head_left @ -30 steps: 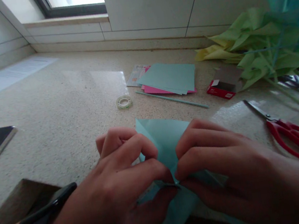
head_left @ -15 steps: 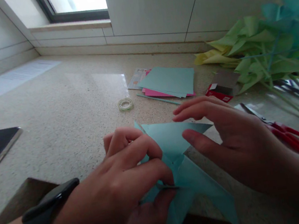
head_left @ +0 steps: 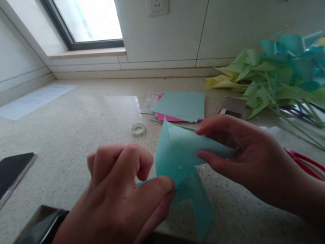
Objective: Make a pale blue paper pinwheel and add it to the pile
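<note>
A light-blue folded paper flower [head_left: 167, 154] with pointed petals is held over the near edge of the counter. My left hand [head_left: 125, 197] pinches it near its middle, between thumb and fingers, with the other fingers curled. From the other side, my right hand [head_left: 240, 155] has its thumb and fingers around the right-hand petal, gripping it near the upper edge. One petal stands up to a point, and another hangs down below the hands. The paper under the left fingers is hidden.
Behind the hands lie a tape roll [head_left: 138, 129] and stacked coloured paper [head_left: 181, 105]. Paper flowers [head_left: 264, 70] lie at the right, near red-handled scissors [head_left: 312, 165] partly behind my right arm. A phone [head_left: 3, 182] rests at the left, a printed sheet [head_left: 32, 100] farther back.
My right hand has closed onto the right petal, which was free before. The paper flower has turned, one petal now standing upright. My left hand has shifted left, and the view has tilted up.
</note>
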A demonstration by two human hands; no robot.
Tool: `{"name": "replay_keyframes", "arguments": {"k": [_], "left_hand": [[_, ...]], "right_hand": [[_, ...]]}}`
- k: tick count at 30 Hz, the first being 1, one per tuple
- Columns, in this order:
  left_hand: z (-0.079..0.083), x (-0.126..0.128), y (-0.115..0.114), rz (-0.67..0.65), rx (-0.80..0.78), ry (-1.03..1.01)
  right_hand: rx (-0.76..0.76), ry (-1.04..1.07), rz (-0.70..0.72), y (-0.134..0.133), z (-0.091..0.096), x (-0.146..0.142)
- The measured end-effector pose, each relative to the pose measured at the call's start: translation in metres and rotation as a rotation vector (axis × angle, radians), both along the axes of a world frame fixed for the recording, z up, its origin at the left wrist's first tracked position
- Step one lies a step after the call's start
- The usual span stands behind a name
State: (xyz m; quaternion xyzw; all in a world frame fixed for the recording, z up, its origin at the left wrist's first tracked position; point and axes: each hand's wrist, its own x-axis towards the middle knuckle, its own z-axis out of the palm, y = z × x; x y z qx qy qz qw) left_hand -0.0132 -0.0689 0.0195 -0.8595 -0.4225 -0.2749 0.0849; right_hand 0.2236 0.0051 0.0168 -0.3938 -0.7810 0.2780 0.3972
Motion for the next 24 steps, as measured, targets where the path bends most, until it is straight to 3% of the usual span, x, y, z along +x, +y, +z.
{"name": "replay_keyframes", "arguments": {"k": [5,10,14,24], "left_hand": [[-0.004,0.000,0.003,0.060,-0.102,-0.081],[-0.009,-0.004,0.012,-0.046,-0.223,-0.130],[-0.017,-0.005,0.014,-0.086,-0.195,-0.110],[-0.029,-0.008,0.014,-0.118,-0.083,-0.043]], "right_hand": [[0.060,0.038,0.031,-0.001,-0.001,0.005],[0.140,-0.024,0.057,-0.003,0.006,0.009],[0.225,-0.084,0.108,-0.006,0.011,0.008],[0.065,0.012,0.057,-0.005,0.004,0.008]]}}
